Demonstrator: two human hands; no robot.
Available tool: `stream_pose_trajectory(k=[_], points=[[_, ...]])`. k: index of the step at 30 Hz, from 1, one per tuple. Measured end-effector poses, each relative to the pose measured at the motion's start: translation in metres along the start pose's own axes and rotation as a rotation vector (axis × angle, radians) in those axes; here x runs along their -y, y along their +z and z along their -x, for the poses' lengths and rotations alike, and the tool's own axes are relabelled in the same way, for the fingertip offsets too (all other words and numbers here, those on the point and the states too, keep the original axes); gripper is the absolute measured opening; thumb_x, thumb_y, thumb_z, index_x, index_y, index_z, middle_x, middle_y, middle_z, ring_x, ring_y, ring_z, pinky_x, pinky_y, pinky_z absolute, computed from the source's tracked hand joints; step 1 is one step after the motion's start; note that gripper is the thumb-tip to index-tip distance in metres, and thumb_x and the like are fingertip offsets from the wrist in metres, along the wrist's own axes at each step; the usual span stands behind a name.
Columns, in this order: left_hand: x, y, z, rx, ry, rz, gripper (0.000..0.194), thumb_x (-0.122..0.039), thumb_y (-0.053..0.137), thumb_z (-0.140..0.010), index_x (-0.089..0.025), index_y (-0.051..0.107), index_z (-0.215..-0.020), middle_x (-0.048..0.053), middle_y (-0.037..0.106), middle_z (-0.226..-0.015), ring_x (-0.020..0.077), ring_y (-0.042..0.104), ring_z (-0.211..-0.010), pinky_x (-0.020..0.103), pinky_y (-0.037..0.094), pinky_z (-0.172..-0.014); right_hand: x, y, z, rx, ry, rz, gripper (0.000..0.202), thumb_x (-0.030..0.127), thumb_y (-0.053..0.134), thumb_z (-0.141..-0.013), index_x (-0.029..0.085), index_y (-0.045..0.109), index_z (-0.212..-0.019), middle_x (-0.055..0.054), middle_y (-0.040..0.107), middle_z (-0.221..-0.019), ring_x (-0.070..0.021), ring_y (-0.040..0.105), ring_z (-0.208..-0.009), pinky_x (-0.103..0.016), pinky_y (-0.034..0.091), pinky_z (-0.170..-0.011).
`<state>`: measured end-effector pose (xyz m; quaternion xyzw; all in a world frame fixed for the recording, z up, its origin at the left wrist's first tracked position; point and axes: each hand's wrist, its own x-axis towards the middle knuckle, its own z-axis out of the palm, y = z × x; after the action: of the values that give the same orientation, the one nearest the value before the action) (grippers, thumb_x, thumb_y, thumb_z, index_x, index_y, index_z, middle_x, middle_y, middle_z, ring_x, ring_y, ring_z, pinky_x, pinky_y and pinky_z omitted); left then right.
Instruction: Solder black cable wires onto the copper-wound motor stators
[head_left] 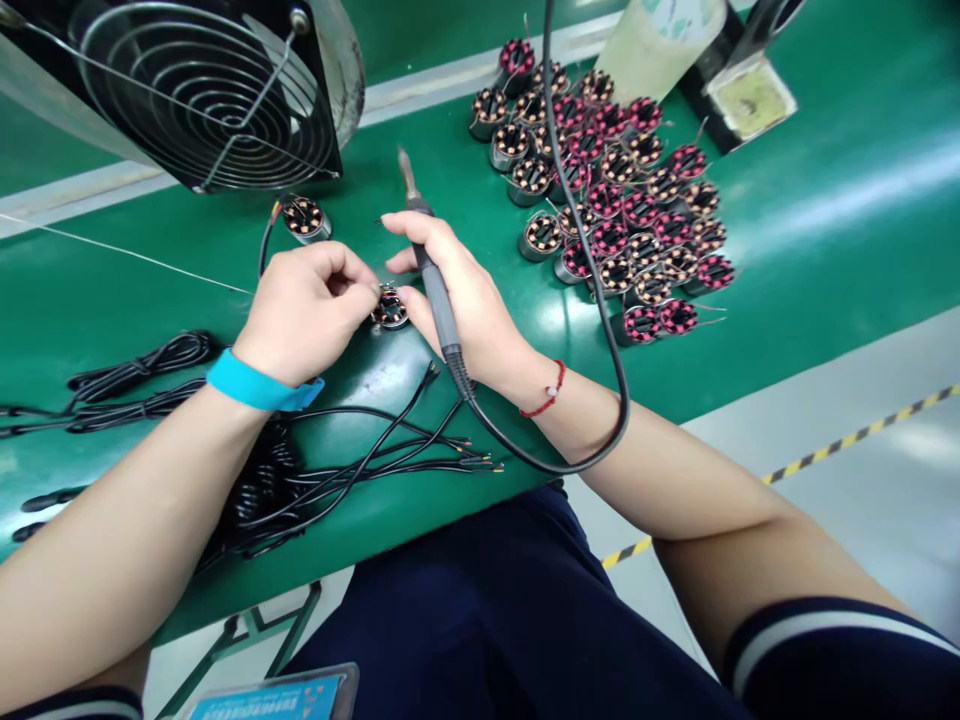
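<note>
Between my two hands, a small round motor coil [390,308] with copper windings rests on the green table. My left hand [307,305], above a blue wristband, has its fingers pinched at the coil's left edge; whatever small piece they grip is hidden. My right hand [469,300] holds a soldering iron [436,295] between thumb and palm, its tip pointing up and away from the coil. The right thumb touches the coil's right side. Another coil [306,219] with coloured wires stands behind my left hand.
A black fan [225,100] stands at the back left. Many coils [607,200] with pink or copper windings fill the right. Black cables [360,470] lie near the front edge. A sponge holder [752,100] sits back right. The iron's cord [585,240] loops over my right forearm.
</note>
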<state>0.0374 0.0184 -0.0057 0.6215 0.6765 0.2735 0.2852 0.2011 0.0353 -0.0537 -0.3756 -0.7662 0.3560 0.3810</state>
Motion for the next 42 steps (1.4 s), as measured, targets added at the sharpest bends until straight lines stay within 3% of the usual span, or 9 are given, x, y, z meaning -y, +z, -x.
stream_pose_trajectory(k=[4,10,16,26,34,42], points=[[0.003,-0.003,0.001,0.042,0.028,0.003,0.011,-0.021,0.059,-0.074,-0.013,0.066,-0.071,-0.002,0.061,-0.064,0.0078,0.047,-0.056,0.021,0.038,-0.056,-0.003,0.004,-0.001,0.004,0.008,-0.046,0.05,0.008,0.045,-0.083,0.017,0.043,-0.132,0.004,0.062,-0.086,-0.01,0.061,-0.081,-0.026,0.05,-0.085],[0.009,-0.01,0.005,0.163,0.002,0.015,0.012,-0.025,0.062,-0.075,-0.015,0.063,-0.081,-0.002,0.059,-0.066,0.0098,0.05,-0.054,0.025,0.042,-0.057,-0.004,-0.002,-0.001,-0.031,0.011,-0.121,0.047,0.007,0.048,-0.085,0.016,0.043,-0.131,0.004,0.062,-0.083,-0.0093,0.06,-0.078,-0.023,0.05,-0.08],[0.005,-0.013,0.005,0.097,-0.048,-0.01,0.01,-0.025,0.064,-0.076,-0.015,0.065,-0.075,-0.002,0.06,-0.065,0.0089,0.047,-0.056,0.023,0.038,-0.058,-0.006,-0.005,0.0,0.008,0.021,-0.136,0.049,0.007,0.048,-0.085,0.018,0.041,-0.133,0.003,0.062,-0.087,-0.0095,0.06,-0.08,-0.024,0.051,-0.083],[0.007,-0.012,0.005,0.046,0.072,0.026,0.019,-0.033,0.064,-0.073,-0.014,0.069,-0.07,-0.003,0.061,-0.062,0.0081,0.045,-0.056,0.023,0.033,-0.056,-0.003,-0.006,0.001,0.035,-0.026,-0.149,0.051,0.006,0.047,-0.085,0.015,0.041,-0.135,0.003,0.061,-0.088,-0.0086,0.059,-0.086,-0.022,0.049,-0.086],[0.01,-0.009,0.004,0.022,0.125,0.017,0.017,-0.032,0.066,-0.073,-0.017,0.072,-0.069,-0.003,0.064,-0.065,0.0098,0.051,-0.06,0.025,0.038,-0.061,-0.005,-0.004,0.002,0.031,-0.05,-0.081,0.049,0.008,0.042,-0.087,0.017,0.038,-0.135,0.004,0.06,-0.088,-0.0098,0.059,-0.086,-0.025,0.049,-0.085],[0.002,-0.009,0.009,0.063,-0.03,-0.011,0.022,-0.034,0.067,-0.076,-0.014,0.075,-0.075,0.001,0.072,-0.069,0.0118,0.057,-0.063,0.025,0.042,-0.06,-0.003,-0.01,0.002,0.041,-0.005,-0.079,0.055,0.006,0.046,-0.083,0.018,0.039,-0.136,0.003,0.062,-0.093,-0.011,0.06,-0.089,-0.025,0.049,-0.087]])
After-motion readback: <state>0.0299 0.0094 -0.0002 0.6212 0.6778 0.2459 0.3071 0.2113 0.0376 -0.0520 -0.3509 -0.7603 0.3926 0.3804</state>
